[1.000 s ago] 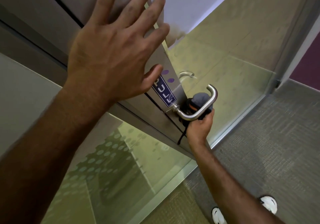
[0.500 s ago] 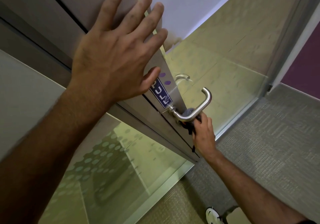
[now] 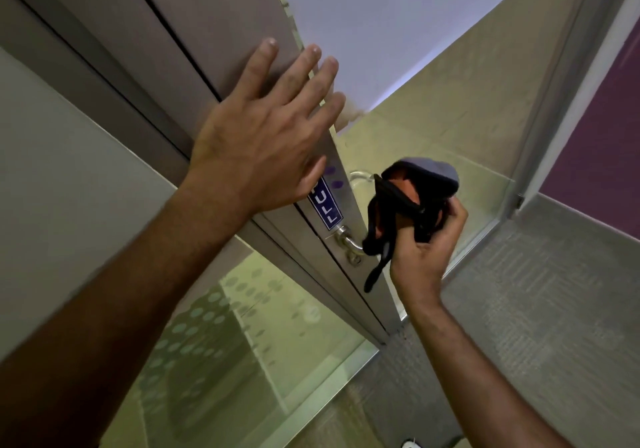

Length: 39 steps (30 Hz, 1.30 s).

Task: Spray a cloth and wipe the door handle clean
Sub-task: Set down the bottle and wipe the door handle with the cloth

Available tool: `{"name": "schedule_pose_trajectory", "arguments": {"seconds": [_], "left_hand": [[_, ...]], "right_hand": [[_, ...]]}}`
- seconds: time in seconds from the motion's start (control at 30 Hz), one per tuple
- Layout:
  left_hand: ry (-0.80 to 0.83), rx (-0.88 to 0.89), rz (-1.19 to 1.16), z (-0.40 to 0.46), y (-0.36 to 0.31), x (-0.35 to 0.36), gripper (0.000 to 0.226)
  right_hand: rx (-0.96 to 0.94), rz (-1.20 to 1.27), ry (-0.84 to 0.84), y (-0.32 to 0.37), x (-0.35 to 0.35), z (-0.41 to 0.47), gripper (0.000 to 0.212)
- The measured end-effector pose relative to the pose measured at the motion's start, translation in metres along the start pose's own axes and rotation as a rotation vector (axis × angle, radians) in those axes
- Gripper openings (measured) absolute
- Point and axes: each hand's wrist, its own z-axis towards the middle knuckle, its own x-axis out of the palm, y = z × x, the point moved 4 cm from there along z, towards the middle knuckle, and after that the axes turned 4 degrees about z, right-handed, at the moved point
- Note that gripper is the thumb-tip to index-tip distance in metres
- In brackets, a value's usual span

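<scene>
My left hand (image 3: 263, 157) lies flat, fingers spread, on the door (image 3: 214, 32). My right hand (image 3: 424, 247) grips the bunched cloth (image 3: 412, 198), dark grey with orange inside, covering the handle (image 3: 349, 241).

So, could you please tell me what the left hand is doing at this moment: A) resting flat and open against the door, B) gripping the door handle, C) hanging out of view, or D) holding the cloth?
A: the left hand lies spread with open fingers on the door, while the right hand holds the cloth.
</scene>
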Motion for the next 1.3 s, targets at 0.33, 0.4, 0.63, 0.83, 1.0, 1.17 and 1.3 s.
{"name": "schedule_pose_trajectory", "arguments": {"seconds": [0.33, 0.4, 0.63, 0.83, 1.0, 1.17, 1.3], "left_hand": [[0.022, -0.012, -0.095, -0.002, -0.001, -0.002, 0.074], [0.038, -0.01, -0.128, -0.002, 0.0, -0.003, 0.074], [0.049, -0.012, -0.104, -0.002, 0.001, -0.002, 0.075], [0.053, -0.003, -0.032, -0.002, 0.001, -0.002, 0.078], [0.062, 0.003, -0.065, -0.003, 0.002, -0.004, 0.076], [0.057, -0.002, -0.085, -0.003, 0.001, -0.003, 0.074], [0.041, -0.014, -0.139, -0.003, 0.002, -0.005, 0.077]], "right_hand": [[-0.401, -0.499, 0.321, 0.0, 0.099, -0.019, 0.044], [-0.416, -0.561, 0.308, -0.01, 0.091, -0.018, 0.044], [-0.329, -0.789, 0.459, -0.058, 0.041, -0.031, 0.068], [-0.255, -1.01, 0.743, -0.039, 0.03, 0.008, 0.046], [-0.135, -0.801, 0.574, 0.002, 0.027, 0.033, 0.033], [-0.247, -0.481, 0.283, 0.026, 0.046, 0.028, 0.033], [-0.348, -0.729, 0.382, -0.001, 0.079, -0.008, 0.058]]}}
